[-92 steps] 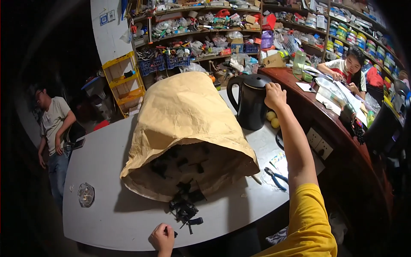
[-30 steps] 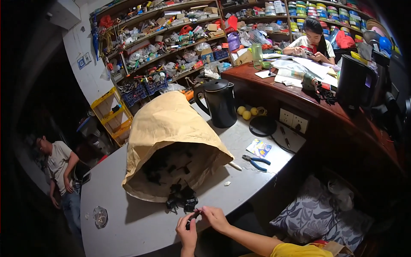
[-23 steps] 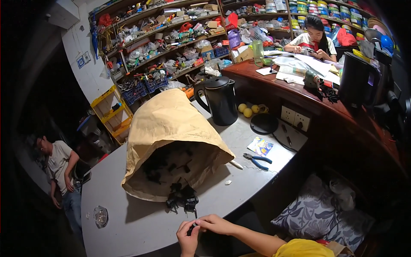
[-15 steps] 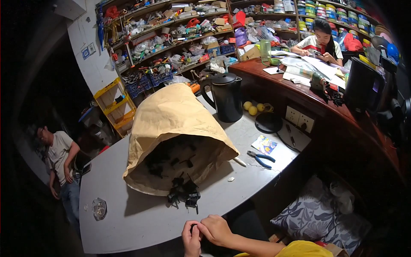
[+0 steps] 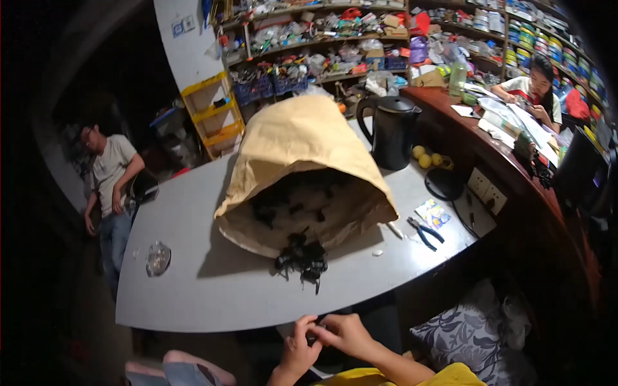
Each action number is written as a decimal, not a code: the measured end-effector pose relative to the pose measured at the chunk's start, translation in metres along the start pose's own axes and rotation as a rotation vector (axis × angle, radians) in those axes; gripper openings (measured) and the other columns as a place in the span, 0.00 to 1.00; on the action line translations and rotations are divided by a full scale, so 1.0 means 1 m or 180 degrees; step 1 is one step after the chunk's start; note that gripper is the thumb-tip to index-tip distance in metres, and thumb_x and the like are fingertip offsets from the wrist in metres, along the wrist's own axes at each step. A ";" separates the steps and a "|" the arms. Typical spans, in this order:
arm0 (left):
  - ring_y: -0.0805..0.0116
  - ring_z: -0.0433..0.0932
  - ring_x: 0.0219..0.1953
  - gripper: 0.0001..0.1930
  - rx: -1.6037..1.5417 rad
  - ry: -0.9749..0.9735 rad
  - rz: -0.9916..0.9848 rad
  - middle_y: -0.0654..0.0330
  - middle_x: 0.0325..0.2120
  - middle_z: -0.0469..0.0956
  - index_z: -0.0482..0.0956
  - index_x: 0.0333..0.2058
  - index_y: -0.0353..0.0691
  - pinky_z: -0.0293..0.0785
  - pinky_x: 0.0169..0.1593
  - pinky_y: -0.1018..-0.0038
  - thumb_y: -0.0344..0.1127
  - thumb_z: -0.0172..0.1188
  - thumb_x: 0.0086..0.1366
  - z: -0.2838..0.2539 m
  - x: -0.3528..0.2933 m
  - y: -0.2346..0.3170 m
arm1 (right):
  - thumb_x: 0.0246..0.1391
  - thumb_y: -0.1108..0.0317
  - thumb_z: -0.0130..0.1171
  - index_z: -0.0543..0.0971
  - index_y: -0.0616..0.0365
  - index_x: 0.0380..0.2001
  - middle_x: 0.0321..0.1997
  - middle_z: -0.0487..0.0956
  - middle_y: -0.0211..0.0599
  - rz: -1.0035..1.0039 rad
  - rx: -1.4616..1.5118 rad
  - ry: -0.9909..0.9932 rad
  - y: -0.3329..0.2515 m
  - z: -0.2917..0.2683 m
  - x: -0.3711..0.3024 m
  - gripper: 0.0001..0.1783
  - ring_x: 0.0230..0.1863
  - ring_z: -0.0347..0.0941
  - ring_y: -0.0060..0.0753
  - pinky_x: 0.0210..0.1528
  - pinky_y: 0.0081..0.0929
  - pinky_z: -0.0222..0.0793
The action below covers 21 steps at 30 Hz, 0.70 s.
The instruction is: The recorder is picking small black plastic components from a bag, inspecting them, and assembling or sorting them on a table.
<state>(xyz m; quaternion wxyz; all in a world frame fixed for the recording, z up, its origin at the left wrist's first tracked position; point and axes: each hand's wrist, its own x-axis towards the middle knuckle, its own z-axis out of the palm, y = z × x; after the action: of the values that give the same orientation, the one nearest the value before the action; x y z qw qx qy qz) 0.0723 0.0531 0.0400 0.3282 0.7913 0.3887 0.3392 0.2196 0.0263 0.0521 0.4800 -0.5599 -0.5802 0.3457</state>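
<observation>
Close together just off the table's near edge are my left hand (image 5: 298, 350) and my right hand (image 5: 347, 334). Their fingers are closed around a small dark piece (image 5: 312, 337), mostly covered by the fingertips; its exact kind cannot be made out. Beyond them, a heap of small black plastic-looking parts (image 5: 302, 258) lies at the mouth of a large brown paper sack (image 5: 302, 138). The sack rests on its side with its opening toward me, and more black pieces show inside it.
On the grey table (image 5: 174, 302) are a glass ashtray (image 5: 158, 258), blue-handled pliers (image 5: 426, 234), a colourful card (image 5: 432, 213) and a black kettle (image 5: 394, 132). One person (image 5: 114, 170) is at the left; another (image 5: 534, 93) sits behind the wooden counter (image 5: 444, 106). A patterned cushion (image 5: 463, 331) lies lower right.
The view has swung, so the table and sack appear farther right and higher. My hands stay together around the small dark piece, with fingers shifted. Bare legs in denim now show at lower left.
</observation>
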 end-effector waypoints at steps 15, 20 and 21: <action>0.80 0.65 0.29 0.21 -0.3378 0.0056 -0.0868 0.63 0.31 0.66 0.69 0.30 0.40 0.59 0.26 0.89 0.45 0.70 0.46 -0.018 -0.005 0.007 | 0.56 0.68 0.51 0.76 0.70 0.37 0.31 0.75 0.39 -0.0131 0.1423 -0.0708 -0.008 -0.003 -0.013 0.13 0.28 0.74 0.25 0.32 0.18 0.70; 0.77 0.66 0.32 0.20 -0.4133 -0.0367 -0.0947 0.62 0.35 0.67 0.69 0.33 0.40 0.63 0.36 0.81 0.39 0.70 0.46 -0.026 -0.015 0.006 | 0.56 0.68 0.51 0.76 0.70 0.36 0.34 0.75 0.43 0.0203 0.1925 -0.0430 -0.009 0.001 -0.022 0.13 0.30 0.75 0.28 0.33 0.18 0.70; 0.76 0.67 0.33 0.21 -0.3868 -0.0358 -0.0927 0.61 0.36 0.67 0.69 0.33 0.39 0.64 0.37 0.81 0.39 0.71 0.45 -0.025 -0.016 0.006 | 0.56 0.68 0.51 0.76 0.70 0.36 0.34 0.75 0.43 0.0215 0.1929 -0.0443 -0.008 0.003 -0.023 0.13 0.30 0.75 0.28 0.33 0.18 0.70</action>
<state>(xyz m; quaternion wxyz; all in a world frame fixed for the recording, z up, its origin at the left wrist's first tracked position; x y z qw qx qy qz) 0.0473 0.0428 0.0537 0.7822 0.4190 0.2124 0.4092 0.2121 0.0035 0.0547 0.5725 -0.3852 -0.4633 0.5561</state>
